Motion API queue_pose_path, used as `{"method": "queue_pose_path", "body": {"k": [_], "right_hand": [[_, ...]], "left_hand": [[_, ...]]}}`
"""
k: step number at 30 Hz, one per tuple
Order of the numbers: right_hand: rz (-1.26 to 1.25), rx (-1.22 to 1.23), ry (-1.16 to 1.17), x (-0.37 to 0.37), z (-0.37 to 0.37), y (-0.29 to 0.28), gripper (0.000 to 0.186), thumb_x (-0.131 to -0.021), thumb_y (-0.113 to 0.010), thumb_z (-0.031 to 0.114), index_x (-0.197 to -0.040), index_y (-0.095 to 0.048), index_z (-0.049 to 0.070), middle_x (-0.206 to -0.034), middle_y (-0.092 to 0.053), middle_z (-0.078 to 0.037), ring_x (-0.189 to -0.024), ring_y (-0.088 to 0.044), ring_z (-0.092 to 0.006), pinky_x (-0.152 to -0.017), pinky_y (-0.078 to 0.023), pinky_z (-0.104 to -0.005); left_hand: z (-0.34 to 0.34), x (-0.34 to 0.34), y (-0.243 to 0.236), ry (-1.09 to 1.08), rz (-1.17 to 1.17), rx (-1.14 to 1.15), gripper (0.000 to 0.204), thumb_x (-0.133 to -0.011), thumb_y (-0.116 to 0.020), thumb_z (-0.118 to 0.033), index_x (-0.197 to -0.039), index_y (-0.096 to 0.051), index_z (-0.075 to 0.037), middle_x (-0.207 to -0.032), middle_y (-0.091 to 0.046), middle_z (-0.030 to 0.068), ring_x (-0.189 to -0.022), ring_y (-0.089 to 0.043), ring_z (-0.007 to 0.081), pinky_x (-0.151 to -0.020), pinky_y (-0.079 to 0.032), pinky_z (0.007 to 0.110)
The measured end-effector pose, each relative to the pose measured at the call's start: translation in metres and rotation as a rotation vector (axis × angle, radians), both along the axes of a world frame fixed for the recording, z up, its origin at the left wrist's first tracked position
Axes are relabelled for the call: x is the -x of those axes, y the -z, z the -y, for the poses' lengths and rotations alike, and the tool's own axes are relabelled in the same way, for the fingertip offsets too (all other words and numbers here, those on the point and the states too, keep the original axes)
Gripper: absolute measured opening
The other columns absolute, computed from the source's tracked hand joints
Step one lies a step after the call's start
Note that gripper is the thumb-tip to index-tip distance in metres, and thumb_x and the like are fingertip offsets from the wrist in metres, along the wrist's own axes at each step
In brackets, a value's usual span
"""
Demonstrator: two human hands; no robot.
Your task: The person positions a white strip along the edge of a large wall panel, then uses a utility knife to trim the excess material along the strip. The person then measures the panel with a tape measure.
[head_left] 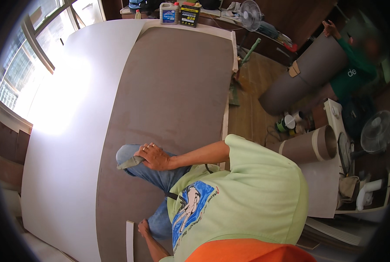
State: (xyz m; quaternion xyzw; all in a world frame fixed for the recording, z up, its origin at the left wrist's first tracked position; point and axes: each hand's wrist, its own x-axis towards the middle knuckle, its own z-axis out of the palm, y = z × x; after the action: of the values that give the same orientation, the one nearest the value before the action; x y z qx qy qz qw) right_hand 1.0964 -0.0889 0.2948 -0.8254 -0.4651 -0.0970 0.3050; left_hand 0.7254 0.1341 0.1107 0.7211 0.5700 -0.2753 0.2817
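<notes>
My right hand (153,156) rests at my raised knee, closed round a flat grey-green piece (131,163); whether it is a folded cloth or a spreader, I cannot tell. Lower down, my left hand (143,228) lies curled beside my other leg, and whatever may be in its fingers is hidden. Close to that hand is a narrow white strip (130,241). Both legs, in blue jeans, are on a large brown sheet (177,74). Along its left side runs a wide glossy white sheet (64,174), bright with window glare.
A plastic jug (169,13) and a black-and-yellow can (189,14) stand at the far edge. At right, a person in a green shirt (354,72) holds a big brown roll (308,72). Nearby are a shorter roll (310,144), fans (376,131) and paint cans (285,123).
</notes>
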Motion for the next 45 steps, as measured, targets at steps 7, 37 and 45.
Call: {"method": "queue_pose_path", "body": {"k": [7,37,45], "right_hand": [[0.001,0.022,-0.005,0.000,-0.001,-0.002,0.048,-0.081,-0.067,0.018,-0.125,-0.048,0.010,-0.115,-0.054,-0.015,-0.109,-0.054,-0.0302,-0.092,-0.041,-0.0438],[0.014,0.016,-0.005,-0.002,-0.003,0.001,0.049,-0.079,-0.069,0.016,-0.124,-0.049,0.012,-0.112,-0.053,-0.015,-0.103,-0.055,-0.0297,-0.088,-0.042,-0.0430],[-0.018,0.013,0.002,-0.002,-0.006,0.002,0.047,-0.080,-0.068,0.017,-0.122,-0.050,0.011,-0.112,-0.056,-0.015,-0.106,-0.056,-0.0304,-0.089,-0.043,-0.0442]], "left_hand": [[0.002,-0.008,-0.011,0.037,-0.033,-0.002,0.052,-0.079,-0.053,-0.041,-0.122,-0.069,-0.016,-0.128,-0.064,0.0130,-0.125,-0.052,0.0359,-0.104,-0.040,0.053],[0.004,-0.006,-0.008,-0.061,-0.048,-0.053,0.050,-0.077,-0.055,-0.042,-0.121,-0.070,-0.023,-0.129,-0.064,0.0085,-0.128,-0.049,0.0331,-0.101,-0.038,0.059],[0.003,-0.001,0.001,-0.017,-0.094,-0.056,0.051,-0.078,-0.056,-0.044,-0.124,-0.068,-0.025,-0.133,-0.061,0.0057,-0.130,-0.048,0.0328,-0.101,-0.039,0.059]]}}
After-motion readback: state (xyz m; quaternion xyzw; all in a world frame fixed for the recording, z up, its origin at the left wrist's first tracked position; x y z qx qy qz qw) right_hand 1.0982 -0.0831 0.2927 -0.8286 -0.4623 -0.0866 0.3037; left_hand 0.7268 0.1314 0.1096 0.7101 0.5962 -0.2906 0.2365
